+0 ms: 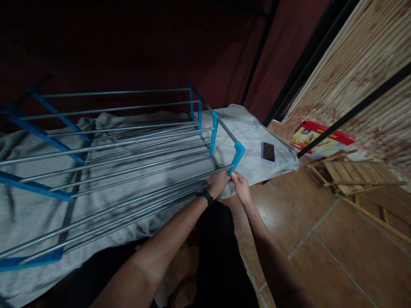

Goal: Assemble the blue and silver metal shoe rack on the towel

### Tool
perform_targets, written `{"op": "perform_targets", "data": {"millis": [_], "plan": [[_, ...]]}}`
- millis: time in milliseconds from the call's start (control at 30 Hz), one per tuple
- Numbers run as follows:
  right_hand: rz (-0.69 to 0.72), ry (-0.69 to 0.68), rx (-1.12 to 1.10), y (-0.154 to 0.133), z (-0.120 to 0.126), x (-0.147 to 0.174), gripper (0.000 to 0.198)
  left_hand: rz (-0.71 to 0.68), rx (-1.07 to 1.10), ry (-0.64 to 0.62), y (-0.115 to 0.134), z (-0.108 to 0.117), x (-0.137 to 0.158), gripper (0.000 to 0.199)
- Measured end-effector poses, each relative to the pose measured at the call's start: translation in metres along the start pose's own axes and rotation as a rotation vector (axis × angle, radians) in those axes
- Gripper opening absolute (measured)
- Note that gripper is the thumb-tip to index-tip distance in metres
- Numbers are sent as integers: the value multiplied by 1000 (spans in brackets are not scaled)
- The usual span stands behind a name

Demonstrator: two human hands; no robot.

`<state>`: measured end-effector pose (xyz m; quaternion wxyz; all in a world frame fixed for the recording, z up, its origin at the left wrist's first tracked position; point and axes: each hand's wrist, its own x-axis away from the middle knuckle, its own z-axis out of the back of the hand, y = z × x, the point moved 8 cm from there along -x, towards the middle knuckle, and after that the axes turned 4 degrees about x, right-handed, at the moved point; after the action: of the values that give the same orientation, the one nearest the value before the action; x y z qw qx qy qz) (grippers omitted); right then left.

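Rack [122,149] of grey metal rods and blue plastic brackets, lying tilted across a grey sheet [38,205], reaching far to the left of both hands and up past them. Sheet: wrinkled, covering a low bed-like base, running under the rack and on beyond the hands to the right. Left hand [218,183]: at the rack's near right end, fingers curled around the end of a rod just below the corner bracket, the grip closed on the rod; a dark watch [205,196] sits on its wrist. Blue corner bracket [238,155]: directly above both hands, joining the near rods to the rack's end bar. Right hand [241,186]: touching the left hand's side, fingertips pressed together in a pinch on the lower tip of the corner bracket. Phone [268,152]: dark screen up, flat on the sheet, up and to the right of the right hand, apart from the rack. Floor [321,239]: brown tiles, below and to the right of the hands. Red and yellow box [317,139]: further right, beyond the sheet's edge, against a striped wall. Wooden slatted piece [349,173]: lying on the floor well to the right of the hands, beside the box.
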<state>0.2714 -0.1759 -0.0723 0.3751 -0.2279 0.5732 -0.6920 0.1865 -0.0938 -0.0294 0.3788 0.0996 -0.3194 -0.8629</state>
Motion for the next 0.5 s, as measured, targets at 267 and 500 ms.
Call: {"op": "perform_targets", "data": {"millis": [267,500], "plan": [[-50,62,-18,5,-1,1,49,10,55,11,-3,0,0,23],[-71,77,33,6,-7,9,53,-16,136,-22,-5,-6,3,26]]}}
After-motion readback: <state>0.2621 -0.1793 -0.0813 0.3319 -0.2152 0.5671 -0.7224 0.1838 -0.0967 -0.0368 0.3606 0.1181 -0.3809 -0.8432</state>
